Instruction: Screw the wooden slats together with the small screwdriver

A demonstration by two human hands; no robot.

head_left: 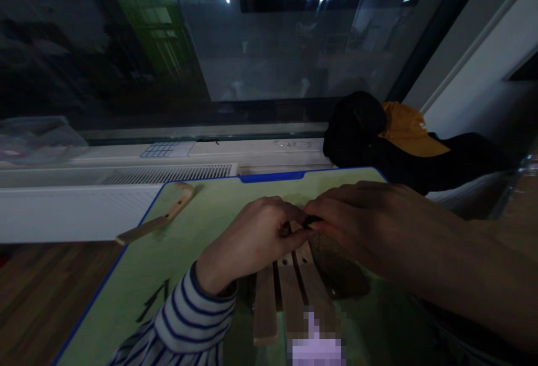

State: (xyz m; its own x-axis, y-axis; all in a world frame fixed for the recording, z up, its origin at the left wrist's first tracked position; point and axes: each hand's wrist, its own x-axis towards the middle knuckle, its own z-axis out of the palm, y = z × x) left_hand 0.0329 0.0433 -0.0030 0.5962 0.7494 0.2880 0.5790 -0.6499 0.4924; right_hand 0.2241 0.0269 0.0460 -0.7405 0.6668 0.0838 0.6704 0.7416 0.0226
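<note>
Both hands meet over the middle of a pale green board [210, 214] with a blue edge. My left hand [256, 231], in a striped sleeve, bends its thumb and forefinger together over the far ends of the wooden slats [291, 293]. My right hand [357, 223] pinches from the other side, its fingertips touching the left ones. Between the fingertips shows a small dark piece [311, 221], too dim to name. The slats lie side by side, with round holes through at least two. Under my right hand sits a brown, shiny object [342, 270], partly covered.
Another wooden piece [179, 202], bent and with holes, lies over the board's left edge. A radiator [126, 178] stands behind under the window sill. Dark clothing [353, 130] and an orange cap [412, 130] rest at the back right. A pixelated patch hides the near slat ends.
</note>
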